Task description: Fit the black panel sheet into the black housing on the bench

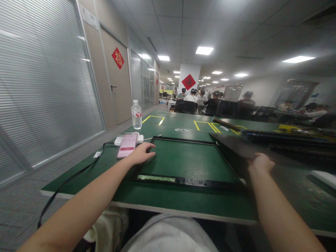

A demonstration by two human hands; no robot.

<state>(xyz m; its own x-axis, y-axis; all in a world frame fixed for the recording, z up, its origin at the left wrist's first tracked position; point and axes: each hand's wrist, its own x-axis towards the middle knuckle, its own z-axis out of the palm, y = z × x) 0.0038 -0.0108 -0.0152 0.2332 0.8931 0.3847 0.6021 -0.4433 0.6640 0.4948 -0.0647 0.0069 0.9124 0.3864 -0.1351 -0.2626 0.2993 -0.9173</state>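
Note:
A black rectangular frame (202, 182) lies flat on the green table, its middle open to the tabletop. A pale green strip (156, 178) runs along part of its near bar. My left hand (141, 153) grips the frame's left bar, fingers curled over the edge. On the other side, my right hand (261, 163) is closed on the edge of a thin dark panel (233, 148), blurred by motion. The panel is tilted up along the frame's right side; whether the two touch is unclear.
A phone (127, 145), a white plug (139, 139) and a water bottle (137, 115) stand at the left. Dark long parts (278, 138) lie on the right, near a white object (325, 178). Yellow tape (202, 122) marks the table. People sit further back.

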